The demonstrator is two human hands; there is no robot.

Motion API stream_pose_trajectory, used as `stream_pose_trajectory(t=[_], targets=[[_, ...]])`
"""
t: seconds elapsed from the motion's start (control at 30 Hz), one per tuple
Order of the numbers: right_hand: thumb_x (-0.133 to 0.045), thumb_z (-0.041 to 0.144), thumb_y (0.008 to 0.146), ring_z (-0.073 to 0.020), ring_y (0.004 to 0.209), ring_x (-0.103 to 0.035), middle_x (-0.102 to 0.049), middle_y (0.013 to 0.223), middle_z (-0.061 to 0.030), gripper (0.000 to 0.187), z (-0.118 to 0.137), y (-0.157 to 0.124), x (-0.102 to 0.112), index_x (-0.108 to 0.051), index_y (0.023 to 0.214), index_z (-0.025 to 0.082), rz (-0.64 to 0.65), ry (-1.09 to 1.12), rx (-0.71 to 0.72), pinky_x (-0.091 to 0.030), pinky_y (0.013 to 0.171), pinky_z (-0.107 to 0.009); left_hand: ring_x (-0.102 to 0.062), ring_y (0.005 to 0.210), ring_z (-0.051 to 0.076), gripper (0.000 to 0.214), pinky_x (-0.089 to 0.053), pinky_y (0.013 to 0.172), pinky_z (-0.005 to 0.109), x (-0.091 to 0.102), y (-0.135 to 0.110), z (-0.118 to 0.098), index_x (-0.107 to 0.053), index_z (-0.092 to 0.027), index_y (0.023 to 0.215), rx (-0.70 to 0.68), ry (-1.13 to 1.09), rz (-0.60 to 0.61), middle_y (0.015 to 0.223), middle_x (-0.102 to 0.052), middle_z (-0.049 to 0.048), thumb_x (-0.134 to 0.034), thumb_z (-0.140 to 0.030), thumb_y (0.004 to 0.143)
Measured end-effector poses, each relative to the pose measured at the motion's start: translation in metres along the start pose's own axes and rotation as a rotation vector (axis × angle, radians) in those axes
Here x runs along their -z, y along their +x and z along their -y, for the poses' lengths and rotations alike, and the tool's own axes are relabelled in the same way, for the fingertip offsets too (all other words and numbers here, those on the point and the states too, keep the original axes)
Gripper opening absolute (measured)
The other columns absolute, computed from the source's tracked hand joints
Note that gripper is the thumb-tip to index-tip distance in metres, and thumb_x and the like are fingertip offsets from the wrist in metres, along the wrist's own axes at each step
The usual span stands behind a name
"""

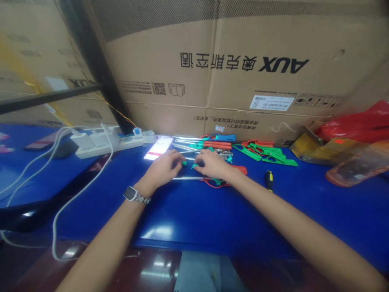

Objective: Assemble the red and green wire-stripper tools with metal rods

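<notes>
My left hand [164,167], with a watch [130,194] on its wrist, pinches a small green plastic piece [184,163] between thumb and fingertips. Facing it, a short gap away, my right hand [212,164] grips another small green piece [194,165], which looks like a trigger. Just in front of both hands lies a long-nosed lighter with a metal rod [188,178] and red handle [241,169], partly hidden by my right hand. Behind the hands are several more metal rods, orange-red handles [217,144] and a blue lighter handle [223,138].
Loose green handle shells [270,152] lie to the right, near a black-and-yellow screwdriver [269,180]. A lit phone [159,148] is beside my left hand. Further left stand a power strip [127,142] and white cables [106,162]. A large cardboard box [225,93] closes off the back.
</notes>
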State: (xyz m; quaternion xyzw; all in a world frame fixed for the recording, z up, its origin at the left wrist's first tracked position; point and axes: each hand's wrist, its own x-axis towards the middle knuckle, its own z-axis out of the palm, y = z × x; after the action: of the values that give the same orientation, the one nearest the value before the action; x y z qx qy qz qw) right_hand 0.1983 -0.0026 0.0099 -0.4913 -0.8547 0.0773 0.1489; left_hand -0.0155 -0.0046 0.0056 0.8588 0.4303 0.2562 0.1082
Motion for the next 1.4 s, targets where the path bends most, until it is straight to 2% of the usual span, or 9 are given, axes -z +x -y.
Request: stream_pose_trajectory(t=[0.2, 0.47, 0.67, 0.8, 1.0, 1.1, 1.23, 1.33, 1.4], targets=[[-0.067, 0.032, 0.088, -0.0224, 0.090, -0.061, -0.064, 0.099, -0.0082, 0.023, -0.015, -0.024, 0.004, -0.069, 0.107, 0.018, -0.157, 0.130, -0.048, -0.046, 0.084, -0.039, -0.059, 0.086, 0.021, 0.020, -0.047, 0.069, 0.032, -0.002, 0.000, -0.001, -0.068, -0.018, 0.098, -0.018, -0.036, -0.012, 0.093, -0.063, 0.0061, -0.050, -0.018, 0.088], [-0.057, 0.018, 0.090, -0.0213, 0.089, -0.063, -0.068, 0.100, -0.0081, 0.016, -0.060, -0.060, 0.023, -0.072, 0.098, 0.018, -0.289, 0.142, -0.139, -0.047, 0.081, -0.036, -0.061, 0.091, 0.021, 0.021, -0.048, 0.075, 0.033, -0.009, 0.014, -0.026, -0.068, -0.019, 0.103, -0.064, -0.057, 0.047, 0.097, -0.067, 0.0063, -0.049, -0.021, 0.092], [-0.058, 0.022, 0.089, -0.0207, 0.082, -0.061, -0.066, 0.091, -0.0069, 0.015, -0.081, -0.075, 0.031, -0.071, 0.095, 0.018, -0.288, 0.102, -0.200, -0.047, 0.079, -0.036, -0.064, 0.087, 0.022, 0.021, -0.047, 0.076, 0.034, -0.008, 0.049, -0.043, -0.070, -0.019, 0.095, -0.099, 0.007, 0.107, 0.095, -0.071, 0.0059, -0.051, -0.030, 0.093], [-0.060, 0.020, 0.087, -0.0198, 0.082, -0.060, -0.068, 0.096, -0.0067, 0.021, -0.084, -0.084, 0.029, -0.068, 0.106, 0.018, -0.303, 0.134, -0.221, -0.047, 0.080, -0.035, -0.065, 0.084, 0.022, 0.022, -0.047, 0.075, 0.033, -0.021, 0.066, -0.052, -0.070, -0.019, 0.093, -0.095, -0.021, 0.117, 0.093, -0.072, 0.0058, -0.051, -0.029, 0.093], [-0.070, 0.034, 0.083, -0.0275, 0.103, -0.057, -0.067, 0.107, -0.0096, 0.028, -0.081, -0.091, 0.028, -0.069, 0.107, 0.018, -0.125, 0.063, -0.278, -0.043, 0.090, -0.042, -0.066, 0.094, 0.024, 0.016, -0.049, 0.081, 0.034, -0.045, 0.072, -0.057, -0.070, -0.019, 0.097, -0.110, -0.062, 0.159, 0.101, -0.073, 0.0065, -0.059, -0.022, 0.086], [-0.073, 0.036, 0.081, -0.0289, 0.102, -0.056, -0.068, 0.101, -0.0091, 0.024, -0.080, -0.083, 0.032, -0.070, 0.097, 0.019, -0.023, 0.039, -0.315, -0.041, 0.088, -0.042, -0.066, 0.093, 0.024, 0.018, -0.050, 0.080, 0.035, -0.047, 0.068, -0.051, -0.071, -0.019, 0.098, -0.085, -0.063, 0.100, 0.101, -0.072, 0.0071, -0.058, -0.026, 0.088], [-0.069, 0.025, 0.083, -0.0192, 0.080, -0.059, -0.067, 0.082, -0.0027, 0.009, -0.081, -0.076, 0.040, -0.063, 0.081, 0.018, 0.036, 0.227, -0.226, -0.041, 0.074, -0.031, -0.064, 0.092, 0.023, 0.023, -0.049, 0.081, 0.036, -0.038, 0.056, -0.040, -0.070, -0.018, 0.096, -0.087, -0.103, -0.049, 0.099, -0.070, 0.0075, -0.053, -0.032, 0.093], [-0.059, 0.021, 0.087, -0.0167, 0.074, -0.060, -0.067, 0.084, -0.0014, 0.006, -0.079, -0.083, 0.044, -0.058, 0.093, 0.019, -0.080, 0.355, -0.100, -0.042, 0.068, -0.028, -0.063, 0.091, 0.021, 0.025, -0.049, 0.080, 0.034, -0.027, 0.044, -0.035, -0.070, -0.017, 0.096, -0.098, -0.186, -0.132, 0.096, -0.069, 0.0068, -0.053, -0.035, 0.095], [-0.050, 0.016, 0.090, -0.0171, 0.078, -0.062, -0.069, 0.091, -0.0019, 0.020, -0.075, -0.090, 0.044, -0.056, 0.109, 0.021, -0.124, 0.387, -0.031, -0.044, 0.070, -0.029, -0.063, 0.088, 0.020, 0.026, -0.050, 0.077, 0.032, -0.021, 0.038, -0.036, -0.071, -0.017, 0.099, -0.093, -0.251, -0.161, 0.096, -0.069, 0.0066, -0.054, -0.036, 0.095]])
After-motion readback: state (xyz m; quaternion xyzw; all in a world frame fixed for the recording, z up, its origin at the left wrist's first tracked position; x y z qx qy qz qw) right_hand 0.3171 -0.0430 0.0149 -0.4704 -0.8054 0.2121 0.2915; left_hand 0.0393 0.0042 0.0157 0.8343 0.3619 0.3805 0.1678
